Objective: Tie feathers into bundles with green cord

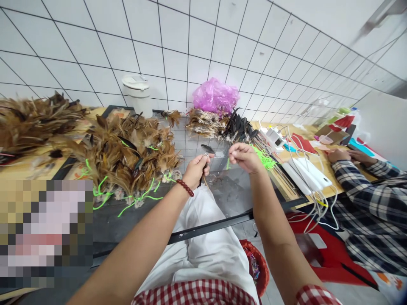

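My left hand [197, 170], with a dark red bead bracelet [185, 187] at the wrist, is closed in a pinch over the glass table top. Dark and brown feather ends [201, 182] stick out below its fingers. Just beyond the fingertips is a single black feather [208, 148]; whether it is held or lying on the glass I cannot tell. My right hand [243, 157] hovers to the right, thumb and fingers pinched together, and anything between them is too small to see. Bright green cords [264, 157] lie behind the right hand, near a bunch of black feathers [239, 128].
Left stands a big heap of brown feathers [133, 148] tied with green cords. Behind are a white lidded bin [139, 94] and a pink plastic bag [216, 96]. White cables and a power strip [307, 174] lie right, before a person in a plaid sleeve [359, 186]. A red basket [262, 271] stands below.
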Demonstrator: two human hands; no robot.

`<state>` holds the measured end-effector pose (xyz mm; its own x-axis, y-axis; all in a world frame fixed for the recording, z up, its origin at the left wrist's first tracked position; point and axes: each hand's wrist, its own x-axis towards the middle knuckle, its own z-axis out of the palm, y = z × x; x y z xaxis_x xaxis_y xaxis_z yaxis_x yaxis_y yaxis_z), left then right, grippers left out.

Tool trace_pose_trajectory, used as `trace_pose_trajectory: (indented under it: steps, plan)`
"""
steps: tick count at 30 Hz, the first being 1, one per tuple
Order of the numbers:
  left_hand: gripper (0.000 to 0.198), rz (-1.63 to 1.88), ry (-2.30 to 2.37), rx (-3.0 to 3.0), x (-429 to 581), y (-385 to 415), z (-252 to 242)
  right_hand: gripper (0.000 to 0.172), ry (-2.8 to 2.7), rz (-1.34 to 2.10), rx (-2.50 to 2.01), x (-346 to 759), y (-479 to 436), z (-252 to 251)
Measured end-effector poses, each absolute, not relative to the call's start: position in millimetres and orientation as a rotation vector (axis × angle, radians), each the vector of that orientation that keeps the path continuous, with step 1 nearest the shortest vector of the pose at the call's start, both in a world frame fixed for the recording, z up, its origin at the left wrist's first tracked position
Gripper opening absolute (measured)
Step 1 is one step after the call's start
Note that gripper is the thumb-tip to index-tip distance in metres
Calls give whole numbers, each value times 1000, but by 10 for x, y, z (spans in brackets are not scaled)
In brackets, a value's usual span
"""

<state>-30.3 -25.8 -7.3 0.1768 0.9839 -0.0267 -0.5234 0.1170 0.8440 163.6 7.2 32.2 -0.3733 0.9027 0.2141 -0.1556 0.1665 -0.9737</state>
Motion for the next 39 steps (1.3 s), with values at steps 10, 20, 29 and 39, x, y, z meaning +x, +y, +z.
trace_pose_trajectory:
  steps: [10,20,29,39]
  plan:
    - [24,1099,699,866,-299,-278,-102,26,-1573,1255,-895,1303,114,144]
    - [24,1051,683,804,-309,-267,-72,32,-1562,1424,-866,1138,37,86]
    - [18,977,620,746,-363,-247,-78,31,-1436,1358,-823,1017,-2,22]
    - [19,1154,690,631,-370,-248,-30,33,-1470,795,-1219,1381,210,80]
